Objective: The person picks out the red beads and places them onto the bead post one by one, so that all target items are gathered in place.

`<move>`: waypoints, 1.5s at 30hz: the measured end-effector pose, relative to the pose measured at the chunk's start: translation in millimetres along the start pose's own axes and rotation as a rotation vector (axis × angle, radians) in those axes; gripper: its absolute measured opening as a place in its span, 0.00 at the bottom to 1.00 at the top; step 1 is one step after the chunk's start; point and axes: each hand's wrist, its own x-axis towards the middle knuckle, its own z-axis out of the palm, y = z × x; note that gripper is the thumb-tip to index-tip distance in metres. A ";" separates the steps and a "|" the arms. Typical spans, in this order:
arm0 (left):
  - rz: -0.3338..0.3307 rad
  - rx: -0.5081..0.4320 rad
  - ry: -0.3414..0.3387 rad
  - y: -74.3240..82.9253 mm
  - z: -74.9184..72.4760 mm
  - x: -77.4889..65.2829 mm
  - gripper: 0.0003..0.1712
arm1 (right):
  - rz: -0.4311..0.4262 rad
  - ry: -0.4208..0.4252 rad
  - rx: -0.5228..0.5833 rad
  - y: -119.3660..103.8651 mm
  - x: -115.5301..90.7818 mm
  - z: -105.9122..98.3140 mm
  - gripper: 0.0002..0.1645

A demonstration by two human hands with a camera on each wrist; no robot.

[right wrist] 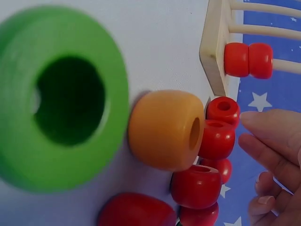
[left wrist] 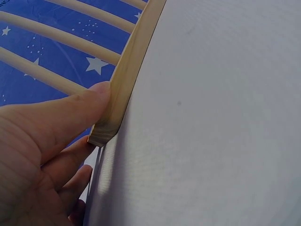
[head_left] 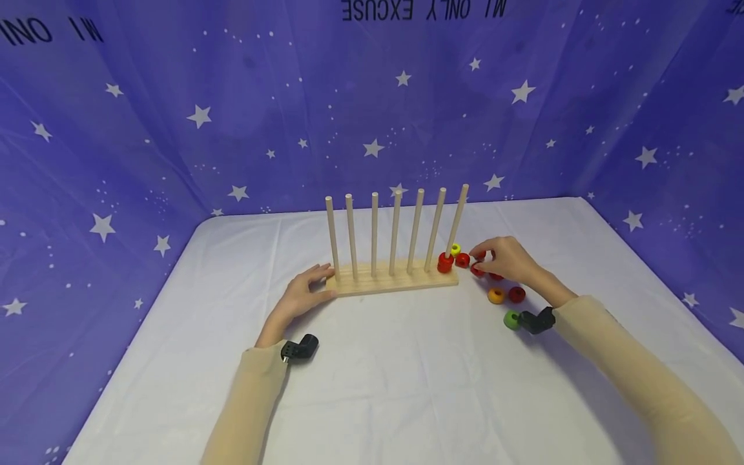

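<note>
A wooden peg rack (head_left: 389,282) with a row of upright pegs stands on the table. My left hand (head_left: 301,296) grips the left end of its base; in the left wrist view the thumb presses the base edge and the fingers curl behind the end. Two red beads (right wrist: 248,60) are stacked on the rightmost peg. To the right of the rack, my right hand (head_left: 509,258) hovers by loose red beads (head_left: 462,260). In the right wrist view, its thumb and forefinger are slightly parted beside a red bead (right wrist: 223,111), with nothing between them.
An orange bead (head_left: 496,296), a dark red bead (head_left: 516,294) and a green bead (head_left: 512,320) lie nearer the right wrist. A yellow bead (head_left: 456,248) sits behind the rack's right end. A purple starry curtain (head_left: 372,110) surrounds the white-covered table (head_left: 372,387).
</note>
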 end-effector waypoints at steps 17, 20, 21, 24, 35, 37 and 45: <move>-0.006 -0.007 -0.002 -0.7 -0.8 1.2 0.31 | -0.029 -0.059 -0.048 2.5 -3.0 2.9 0.20; 0.000 -0.007 0.000 0.6 -0.6 0.6 0.31 | -0.029 -0.064 -0.062 4.1 -3.3 2.7 0.21; -0.001 -0.010 0.000 1.2 -0.5 0.5 0.31 | -0.025 -0.067 -0.064 4.7 -3.7 2.3 0.21; -0.004 -0.017 -0.001 2.0 -0.3 0.1 0.31 | -0.013 -0.068 -0.071 5.5 -5.3 2.4 0.22; -0.004 -0.004 0.000 1.0 -0.8 0.1 0.32 | -0.003 -0.039 -0.076 6.8 -5.3 4.1 0.18; -0.005 -0.002 -0.001 0.6 -0.5 0.3 0.32 | 0.001 -0.036 -0.078 7.3 -5.6 3.7 0.18; -0.003 -0.008 0.003 -1.6 1.3 1.1 0.31 | 0.027 -0.047 -0.080 8.9 -6.5 4.3 0.20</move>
